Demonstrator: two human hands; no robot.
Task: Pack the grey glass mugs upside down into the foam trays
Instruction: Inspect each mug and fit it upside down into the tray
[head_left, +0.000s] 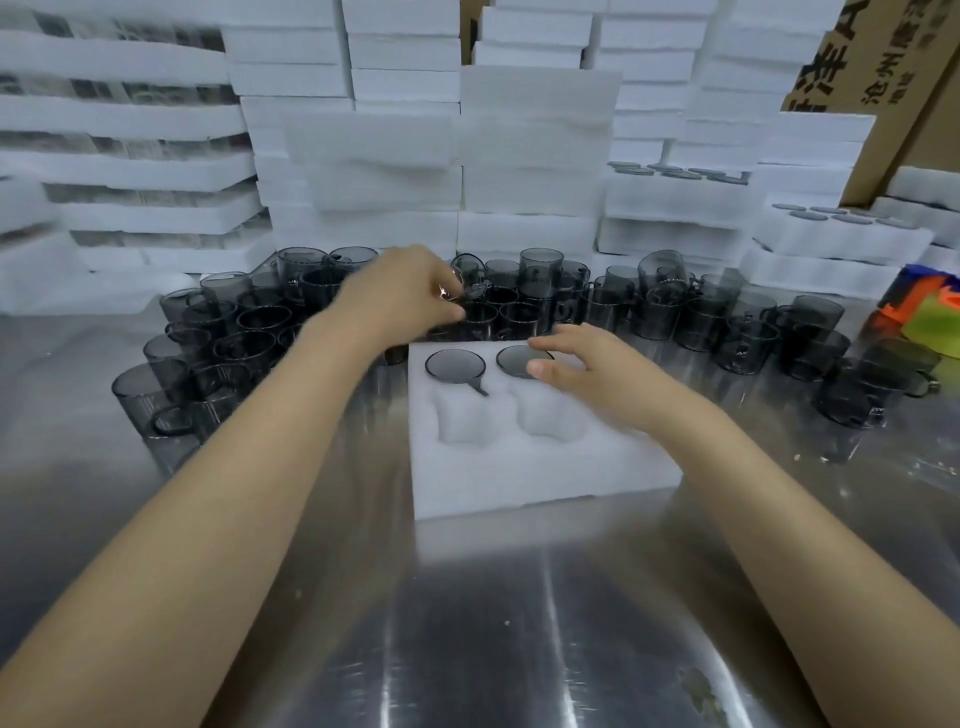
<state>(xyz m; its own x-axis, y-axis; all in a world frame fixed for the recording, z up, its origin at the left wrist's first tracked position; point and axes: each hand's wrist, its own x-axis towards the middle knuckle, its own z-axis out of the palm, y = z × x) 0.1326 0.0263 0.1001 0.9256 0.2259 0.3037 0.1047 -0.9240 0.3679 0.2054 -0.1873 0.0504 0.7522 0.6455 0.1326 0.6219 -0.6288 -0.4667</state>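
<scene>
Two packed mugs (455, 366): upside down, side by side in the tray's far pockets, bases up; the left one's handle points toward the near edge
Tray (519, 478): white foam, flat on the table, just in front of the loose mugs; its two near pockets show bare foam
Left hand (410, 291): past the tray's far-left corner, fingers curled round a held mug (470, 280) that tilts above the loose mugs
Right hand (587, 364): fingers relaxed and spread, holding nothing; thumb tip over the right packed mug's base, contact blurred
Loose mugs (675, 312): grey glass, crowded across the table behind and beside the tray
Table (467, 623): shiny steel
Foam stacks (519, 156): piled behind the loose mugs
Box (883, 104): cardboard, far right
</scene>
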